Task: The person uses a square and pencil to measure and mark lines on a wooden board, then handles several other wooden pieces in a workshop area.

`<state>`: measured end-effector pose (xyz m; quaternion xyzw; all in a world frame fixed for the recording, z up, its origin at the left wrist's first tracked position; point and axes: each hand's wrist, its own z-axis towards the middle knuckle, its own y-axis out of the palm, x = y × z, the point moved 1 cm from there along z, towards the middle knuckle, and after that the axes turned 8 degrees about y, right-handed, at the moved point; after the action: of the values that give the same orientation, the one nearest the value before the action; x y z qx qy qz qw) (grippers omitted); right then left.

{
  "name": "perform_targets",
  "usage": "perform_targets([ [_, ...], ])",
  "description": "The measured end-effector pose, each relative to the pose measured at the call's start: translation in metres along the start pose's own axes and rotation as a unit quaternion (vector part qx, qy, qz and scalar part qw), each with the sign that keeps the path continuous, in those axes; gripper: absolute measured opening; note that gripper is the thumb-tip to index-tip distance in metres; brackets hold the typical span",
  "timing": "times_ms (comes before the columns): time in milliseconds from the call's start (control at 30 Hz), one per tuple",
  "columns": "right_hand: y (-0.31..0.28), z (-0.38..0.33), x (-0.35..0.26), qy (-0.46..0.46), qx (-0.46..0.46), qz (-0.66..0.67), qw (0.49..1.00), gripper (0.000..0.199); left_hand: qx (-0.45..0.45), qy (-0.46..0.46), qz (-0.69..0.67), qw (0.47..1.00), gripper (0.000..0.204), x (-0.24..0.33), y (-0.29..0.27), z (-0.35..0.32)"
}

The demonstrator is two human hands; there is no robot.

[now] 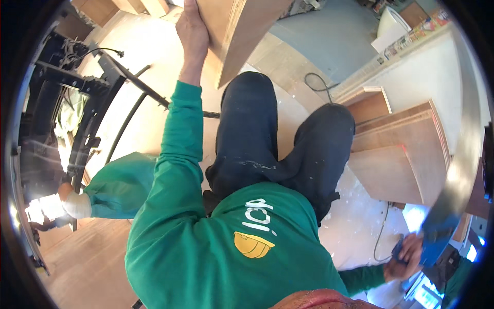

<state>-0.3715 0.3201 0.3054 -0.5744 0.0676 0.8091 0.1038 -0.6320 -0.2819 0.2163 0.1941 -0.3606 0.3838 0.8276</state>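
My left hand (193, 38) is raised at the top of the view, gripping the left edge of a plywood board (218, 23). The board's layered edge runs down toward my left knee, and its upper part runs out of view. Off to the lower right, my right hand (406, 257) is closed around the blue handle of a hand saw (440, 234). Its long silver blade bends upward along the right rim. The saw's blade is well apart from the board in my left hand.
Several plywood panels (391, 172) lean and overlap to my right. A black metal frame (77, 77) with bars stands on the left, beside another person's green-clothed limb (123, 185). A dark cable (321, 85) loops on the floor ahead.
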Motion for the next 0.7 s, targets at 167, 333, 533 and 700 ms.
perform_targets([
  [167,0.144,0.098,0.032,0.097,-0.037,0.054,0.993,0.031,-0.035,-0.035,-0.099,0.994,0.073,-0.018,-0.002,-0.018],
  [333,0.282,0.189,0.067,0.041,-0.226,0.074,0.970,0.063,-0.112,-0.081,-0.061,0.988,0.061,-0.027,-0.007,-0.015],
  [533,0.332,0.210,0.109,0.010,-0.242,0.008,0.970,0.087,-0.207,0.019,0.097,0.973,0.051,-0.058,0.024,-0.006],
  [700,0.347,0.203,0.129,-0.056,-0.232,-0.083,0.967,0.101,-0.230,-0.038,0.034,0.972,0.051,-0.068,0.021,-0.021],
])
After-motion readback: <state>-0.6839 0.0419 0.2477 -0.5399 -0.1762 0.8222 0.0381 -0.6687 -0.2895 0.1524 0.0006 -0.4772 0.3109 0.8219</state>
